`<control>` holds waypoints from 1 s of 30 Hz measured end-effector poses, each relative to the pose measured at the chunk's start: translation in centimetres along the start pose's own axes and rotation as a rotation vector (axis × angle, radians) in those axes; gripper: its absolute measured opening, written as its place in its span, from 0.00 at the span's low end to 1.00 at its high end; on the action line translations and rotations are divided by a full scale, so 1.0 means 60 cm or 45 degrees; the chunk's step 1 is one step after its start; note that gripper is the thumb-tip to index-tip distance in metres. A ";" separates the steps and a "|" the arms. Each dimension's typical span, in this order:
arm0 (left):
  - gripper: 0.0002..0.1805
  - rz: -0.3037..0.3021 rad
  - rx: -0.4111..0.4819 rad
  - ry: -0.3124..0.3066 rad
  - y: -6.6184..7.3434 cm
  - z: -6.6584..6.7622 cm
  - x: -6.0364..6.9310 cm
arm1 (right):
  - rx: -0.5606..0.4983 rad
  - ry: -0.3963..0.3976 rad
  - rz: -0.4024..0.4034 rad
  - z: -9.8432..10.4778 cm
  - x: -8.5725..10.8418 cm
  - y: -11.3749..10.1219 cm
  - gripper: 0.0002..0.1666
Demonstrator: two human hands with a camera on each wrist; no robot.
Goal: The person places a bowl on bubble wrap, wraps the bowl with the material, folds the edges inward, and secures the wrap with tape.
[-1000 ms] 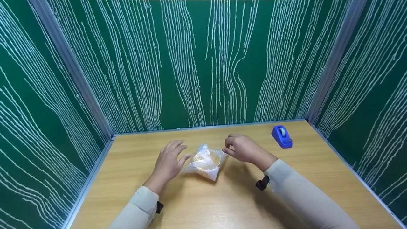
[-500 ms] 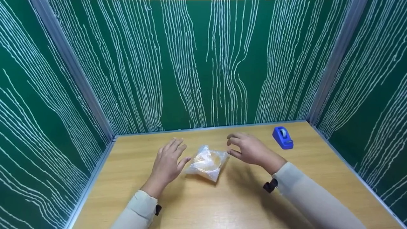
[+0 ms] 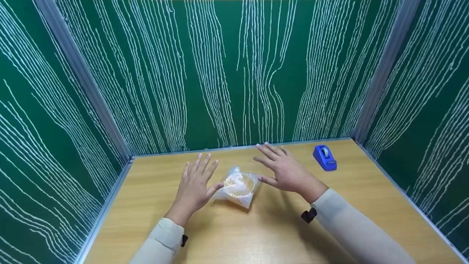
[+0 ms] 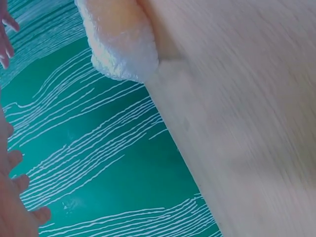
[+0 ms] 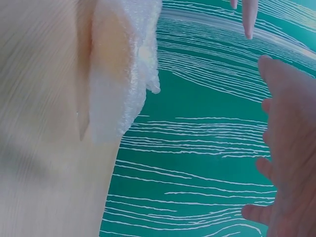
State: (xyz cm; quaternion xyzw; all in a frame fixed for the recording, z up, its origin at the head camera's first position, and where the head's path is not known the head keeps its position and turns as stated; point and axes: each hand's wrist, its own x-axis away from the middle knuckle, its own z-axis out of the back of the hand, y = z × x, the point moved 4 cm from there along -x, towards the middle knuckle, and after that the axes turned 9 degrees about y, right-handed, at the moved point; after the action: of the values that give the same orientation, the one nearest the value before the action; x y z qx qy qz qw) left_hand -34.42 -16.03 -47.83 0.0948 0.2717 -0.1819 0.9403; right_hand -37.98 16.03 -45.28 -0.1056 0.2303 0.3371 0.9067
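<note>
A bundle in clear bubble wrap (image 3: 238, 189) sits on the wooden table, something orange-yellow showing dimly through the wrap (image 5: 111, 54); what is inside cannot be made out. My left hand (image 3: 196, 185) hovers at its left with the fingers spread and the thumb tip close to the wrap. On the other side, my right hand (image 3: 287, 170) is held over the table, fingers straight and apart, its thumb pointing at the bundle's right corner. Neither hand grips anything. In the left wrist view the wrapped bundle (image 4: 121, 44) stands apart from the left fingers (image 4: 19, 182).
A blue tape dispenser (image 3: 325, 158) with a roll in it stands at the back right of the table (image 3: 234, 238). Green panels (image 3: 205, 73) with wavy white lines enclose the table at the back and both sides, joined by grey metal posts (image 3: 384, 69).
My right hand was curled at the bundle's right corner; it has moved off and its fingers have straightened. The left fingers have spread wider. The bundle stays in place.
</note>
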 end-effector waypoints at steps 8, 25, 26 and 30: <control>0.48 0.024 0.007 -0.011 0.000 -0.016 0.009 | 0.048 0.012 0.009 -0.022 0.003 -0.005 0.50; 0.52 0.034 -0.023 -0.008 -0.011 -0.021 0.029 | 0.087 0.062 0.026 -0.034 0.016 -0.023 0.54; 0.52 0.036 -0.019 -0.009 -0.012 -0.021 0.030 | 0.083 0.059 0.022 -0.034 0.017 -0.022 0.55; 0.53 0.033 -0.014 -0.009 -0.013 -0.022 0.030 | 0.088 0.039 0.015 -0.035 0.018 -0.019 0.57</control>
State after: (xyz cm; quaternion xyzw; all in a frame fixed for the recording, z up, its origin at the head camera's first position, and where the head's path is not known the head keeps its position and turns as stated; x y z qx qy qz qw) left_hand -33.95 -16.89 -49.97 0.0924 0.2682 -0.1686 0.9440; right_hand -37.21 15.07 -47.60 -0.0779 0.2563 0.3325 0.9043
